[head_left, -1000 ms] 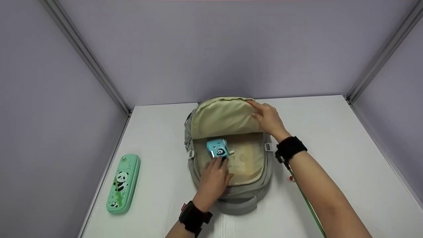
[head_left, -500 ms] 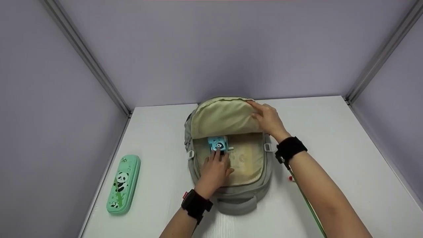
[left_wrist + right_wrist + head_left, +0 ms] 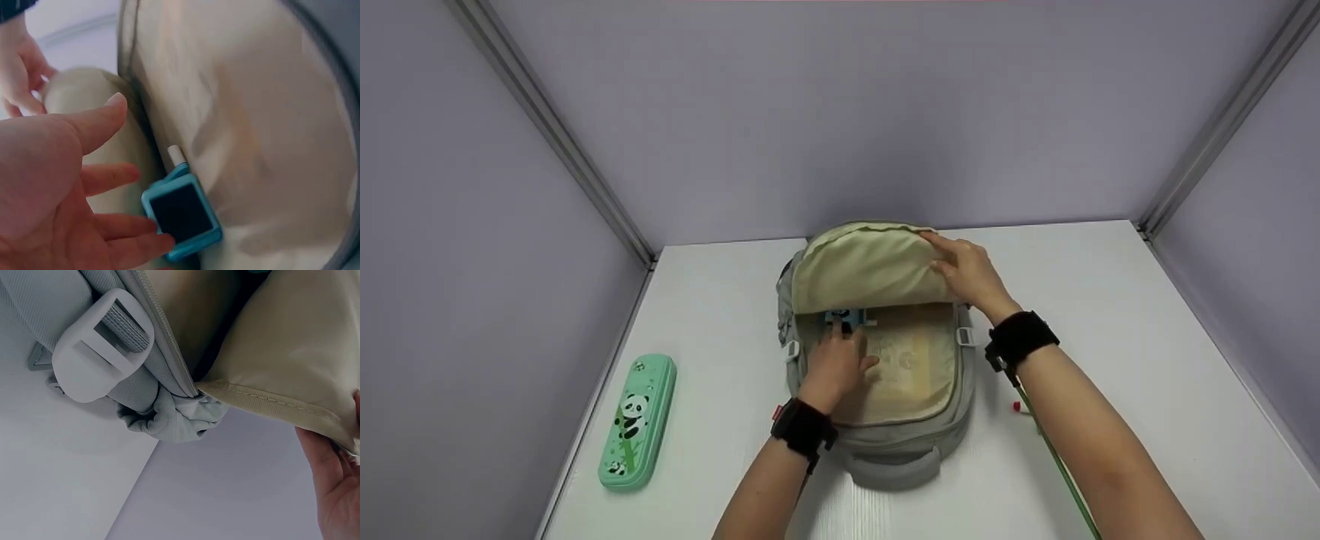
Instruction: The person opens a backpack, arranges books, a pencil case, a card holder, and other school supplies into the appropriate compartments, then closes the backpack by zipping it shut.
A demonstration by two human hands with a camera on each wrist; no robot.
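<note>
Two bare forearms with black wrist straps reach in from six o'clock over a white tabletop [image 3: 1110,300]. Nearest lies the grey fabric backpack [image 3: 896,450], flat on its back with its grab handle toward six o'clock and its cream lining showing. The left hand [image 3: 832,364] rests inside the opening, fingers straight and slightly spread, their tips touching a small turquoise box-shaped pencil sharpener with a panda print [image 3: 844,318]; in the left wrist view that sharpener [image 3: 181,216] sits against the lining, just under the raised flap's edge. At about nine o'clock, well apart from the bag, a mint-green hard pencil case with panda pictures [image 3: 637,421] lies near the table's edge. Farther off, at one o'clock, the right hand [image 3: 969,271] grips the backpack's cream-lined front flap [image 3: 862,266], fingers curled over its rim and holding it lifted. Lilac walls [image 3: 840,112] stand behind.
</note>
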